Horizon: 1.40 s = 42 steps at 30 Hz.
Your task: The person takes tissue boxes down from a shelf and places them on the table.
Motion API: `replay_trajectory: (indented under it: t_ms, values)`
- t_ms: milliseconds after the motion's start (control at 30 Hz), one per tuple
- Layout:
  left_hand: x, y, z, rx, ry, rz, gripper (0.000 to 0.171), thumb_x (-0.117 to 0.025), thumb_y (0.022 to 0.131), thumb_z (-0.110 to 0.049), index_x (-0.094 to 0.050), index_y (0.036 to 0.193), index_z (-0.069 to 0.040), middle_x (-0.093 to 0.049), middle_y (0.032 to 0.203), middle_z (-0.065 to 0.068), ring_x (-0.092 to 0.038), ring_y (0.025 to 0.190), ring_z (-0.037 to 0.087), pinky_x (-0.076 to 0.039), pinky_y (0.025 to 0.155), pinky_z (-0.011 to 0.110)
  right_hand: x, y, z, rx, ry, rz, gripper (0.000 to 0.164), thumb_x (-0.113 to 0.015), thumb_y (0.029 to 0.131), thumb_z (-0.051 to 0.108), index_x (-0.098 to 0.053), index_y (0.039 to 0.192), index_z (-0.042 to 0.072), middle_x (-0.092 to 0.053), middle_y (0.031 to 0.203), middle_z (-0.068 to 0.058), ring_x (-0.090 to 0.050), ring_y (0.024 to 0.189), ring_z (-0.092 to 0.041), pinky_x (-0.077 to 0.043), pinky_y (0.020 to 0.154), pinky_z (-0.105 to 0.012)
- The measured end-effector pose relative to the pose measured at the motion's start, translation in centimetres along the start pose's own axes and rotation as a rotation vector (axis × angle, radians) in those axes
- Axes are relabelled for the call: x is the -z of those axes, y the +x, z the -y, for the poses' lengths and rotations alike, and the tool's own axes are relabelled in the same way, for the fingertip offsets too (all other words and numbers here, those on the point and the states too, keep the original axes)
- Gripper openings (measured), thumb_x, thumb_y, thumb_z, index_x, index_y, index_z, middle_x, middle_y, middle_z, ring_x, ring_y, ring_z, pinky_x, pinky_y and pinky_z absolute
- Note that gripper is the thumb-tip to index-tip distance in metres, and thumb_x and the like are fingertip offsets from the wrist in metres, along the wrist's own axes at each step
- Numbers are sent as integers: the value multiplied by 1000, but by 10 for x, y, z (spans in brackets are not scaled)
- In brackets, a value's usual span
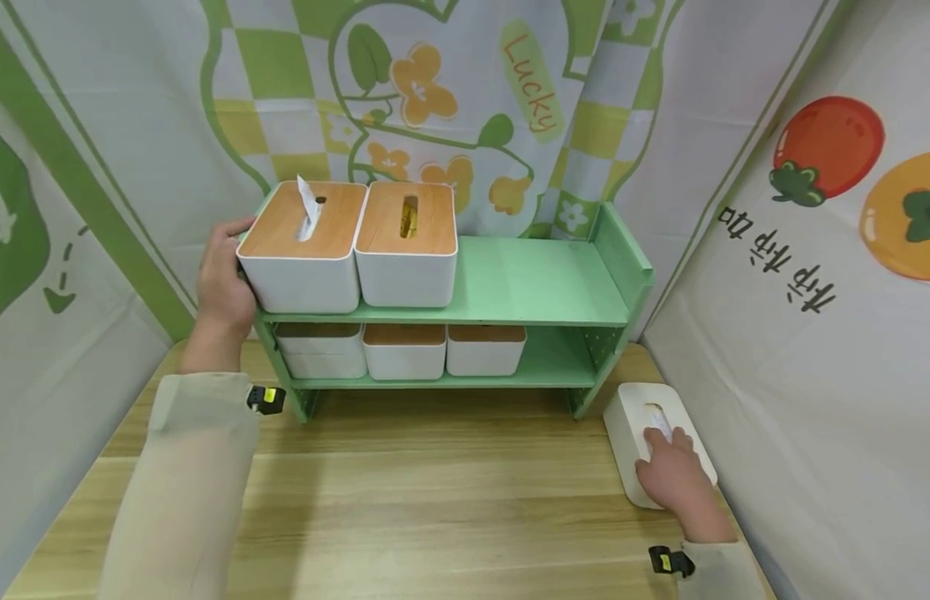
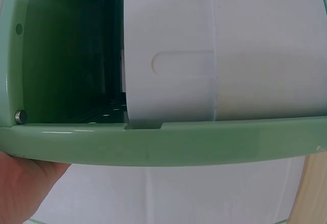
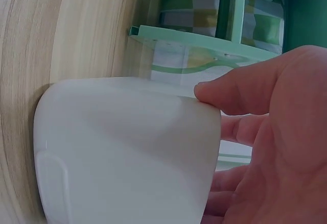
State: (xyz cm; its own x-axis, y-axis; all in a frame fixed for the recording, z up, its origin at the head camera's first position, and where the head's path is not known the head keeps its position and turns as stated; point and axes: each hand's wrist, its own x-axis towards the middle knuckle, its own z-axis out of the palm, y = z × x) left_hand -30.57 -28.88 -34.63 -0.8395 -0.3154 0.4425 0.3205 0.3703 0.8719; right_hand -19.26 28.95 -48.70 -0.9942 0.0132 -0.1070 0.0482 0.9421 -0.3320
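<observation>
Pale sleeve (image 1: 183,475) foremost, left hand (image 1: 227,277) grips the two-tier shelf (image 1: 540,275); right of it, right hand (image 1: 678,479) lies spread on a tissue box (image 1: 626,448), apparently securing it to lift next.

Head view: bright, even, soft light; we note a dim shadow on the bench (image 1: 435,508) at lower left of centre, deeper shade under the green shelf (image 1: 540,271), pale sheen on its top, outer edges stretched.
Left wrist view: dimmer; darkness at left inside the shelf, thin glint along its rim.
Right wrist view: muted, softly detailed; we list grey shading across the white box (image 3: 117,147), wood grain bowed at left.
</observation>
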Motion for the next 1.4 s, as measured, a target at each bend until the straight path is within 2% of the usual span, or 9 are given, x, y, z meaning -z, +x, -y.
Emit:
replay_trajectory:
  t_ms: [133,300,467,600,833,1067,1167,1400]
  values:
    - [1,-2,0,15,16,3,52,-17,104,-34,-51,142,-20,-46,147,4,-37,132,13,-26,107,32,0,0,-2,9,5,-9,52,-53,94,12,-43,138,-14,-15,141,-54,-24,126,-69,-33,92,-74]
    - [0,0,1,-6,11,-5,53,-17,105,-31,-51,141,-14,-47,146,6,-38,132,13,-27,107,30,-1,2,-5,15,1,-22,51,-54,93,11,-44,136,-16,-17,139,-55,-21,127,-69,-30,95,-73]
    - [-1,2,3,3,-11,-7,53,-18,104,-29,-51,141,-13,-47,146,7,-38,132,13,-27,107,30,-2,4,-10,5,-4,-31,52,-54,92,11,-44,135,-16,-18,139,-54,-24,126,-68,-31,95,-73]
    - [-2,3,2,2,-17,-9,52,-18,104,-29,-51,141,-13,-47,145,7,-39,131,13,-27,106,30,-2,5,-12,-11,3,-35,52,-54,92,12,-44,136,-15,-18,140,-53,-28,123,-68,-33,93,-73]
    - [-2,2,2,3,-17,-13,52,-18,105,-30,-52,140,-15,-48,144,6,-39,131,12,-27,106,29,-2,7,-13,-19,6,-30,52,-53,93,11,-43,136,-15,-17,140,-53,-24,126,-67,-30,96,-73]
    - [-2,3,4,-4,5,-16,52,-17,104,-30,-52,140,-13,-48,144,7,-39,131,13,-27,106,29,-8,6,-16,10,-5,-82,51,-53,92,10,-44,133,-17,-21,137,-53,-25,125,-66,-28,97,-71]
    - [-2,2,2,-8,11,-18,52,-18,104,-30,-52,140,-14,-49,144,6,-39,131,13,-27,106,29,-13,8,-19,13,-18,-99,50,-52,93,11,-44,134,-17,-20,137,-54,-23,126,-66,-26,99,-71]
    - [-1,-1,0,7,16,-10,51,-18,105,-34,-53,140,-21,-48,145,3,-39,131,11,-27,107,31,-16,9,-21,-25,11,-123,51,-52,95,15,-45,138,-12,-19,141,-50,-29,121,-67,-29,95,-72]
